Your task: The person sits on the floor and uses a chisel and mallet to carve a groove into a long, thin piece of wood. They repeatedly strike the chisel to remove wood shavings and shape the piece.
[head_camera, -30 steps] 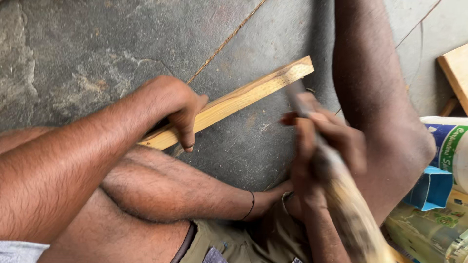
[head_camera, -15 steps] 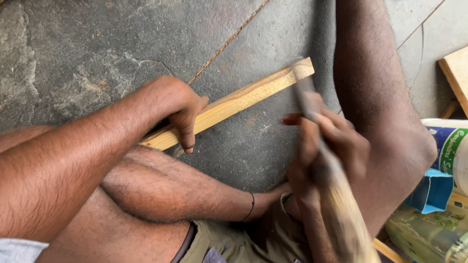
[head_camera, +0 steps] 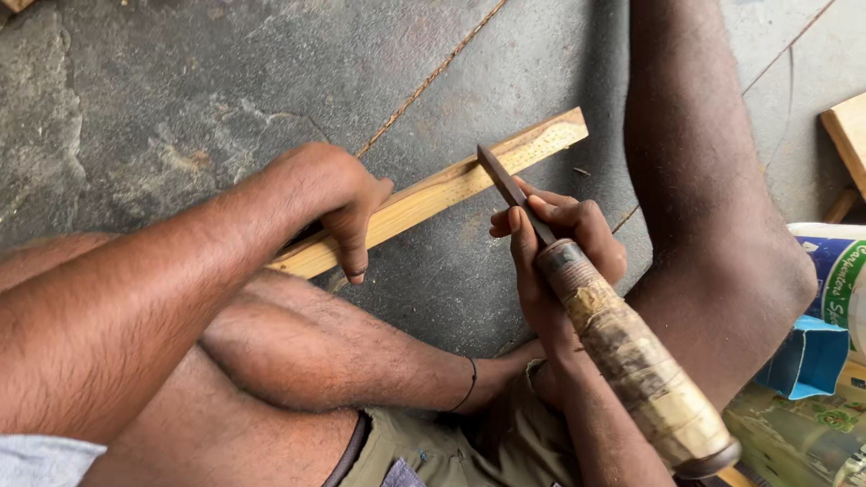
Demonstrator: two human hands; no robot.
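Observation:
A long pale wooden strip [head_camera: 451, 185] lies slanted on the grey stone floor [head_camera: 162, 99]. My left hand [head_camera: 334, 194] presses down on the strip near its lower left part, fingers curled over its edge. My right hand [head_camera: 559, 252] grips a chisel [head_camera: 595, 307] with a dark metal blade and a thick, worn wooden handle. The blade tip touches the strip near its right end. My bent legs frame the work on both sides.
A thin rope or wire [head_camera: 433, 77] runs diagonally across the floor behind the strip. At the right edge stand a white and blue container [head_camera: 839, 280], a blue box [head_camera: 807, 356] and another piece of wood [head_camera: 848, 135].
My right hand with the chisel was blurred and moving along the strip; now it is still, with the blade tip resting on the wood. My left hand has kept its hold.

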